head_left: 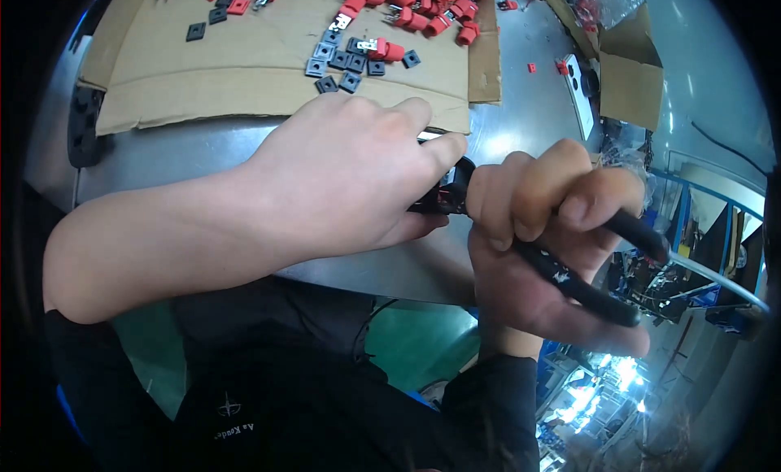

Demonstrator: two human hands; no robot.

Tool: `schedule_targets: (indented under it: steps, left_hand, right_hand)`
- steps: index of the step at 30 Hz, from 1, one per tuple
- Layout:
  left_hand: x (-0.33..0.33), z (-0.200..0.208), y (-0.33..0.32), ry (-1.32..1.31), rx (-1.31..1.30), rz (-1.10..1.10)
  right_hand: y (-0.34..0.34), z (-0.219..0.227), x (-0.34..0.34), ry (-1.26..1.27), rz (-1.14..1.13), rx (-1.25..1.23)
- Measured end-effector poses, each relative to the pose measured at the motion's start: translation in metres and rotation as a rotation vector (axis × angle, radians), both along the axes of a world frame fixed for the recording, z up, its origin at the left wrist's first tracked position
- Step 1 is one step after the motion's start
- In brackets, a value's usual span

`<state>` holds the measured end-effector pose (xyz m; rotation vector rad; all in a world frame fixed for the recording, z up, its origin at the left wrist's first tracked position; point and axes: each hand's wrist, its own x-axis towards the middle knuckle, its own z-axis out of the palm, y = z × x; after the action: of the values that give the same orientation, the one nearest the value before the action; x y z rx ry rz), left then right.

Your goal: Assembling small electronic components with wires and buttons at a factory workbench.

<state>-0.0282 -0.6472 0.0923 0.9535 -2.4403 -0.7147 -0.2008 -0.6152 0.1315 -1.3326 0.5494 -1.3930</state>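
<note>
My right hand [545,212] is wrapped round the black handles of a pair of pliers [578,289], which stand apart and point to the lower right. Close against the pliers' head is my left hand [350,167], closed with thumb and fingers round something dark that its own back mostly hides. Just beyond it lies a flat cardboard sheet [220,90]. Small square black pieces [338,60] with holes are scattered on the sheet, and one red plug-like part [390,51] with a metal tip rests among them. More red parts [423,4] form a pile farther back.
Under the cardboard is a shiny metal table [195,159]. A dark strip-shaped thing [84,126] sits at its left edge. On the right are a white phone-like device [579,98] and an open cardboard box [630,78]. A blue-framed rack [716,200] stands beyond.
</note>
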Motion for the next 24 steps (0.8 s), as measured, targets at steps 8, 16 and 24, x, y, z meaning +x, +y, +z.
schedule_targets:
  steps: [8, 16, 24]
  left_hand:
    - [0.002, 0.001, -0.001, -0.026, 0.03, -0.015]
    - [0.004, -0.008, -0.005, 0.008, -0.085, -0.06]
    - [0.006, -0.011, -0.015, 0.049, -0.147, -0.21]
  right_hand:
    - [-0.002, 0.001, 0.005, 0.137, -0.028, -0.014]
    - [-0.025, -0.006, -0.009, 0.042, 0.292, 0.055]
    - [-0.077, -0.03, -0.023, -0.336, 0.971, 0.025]
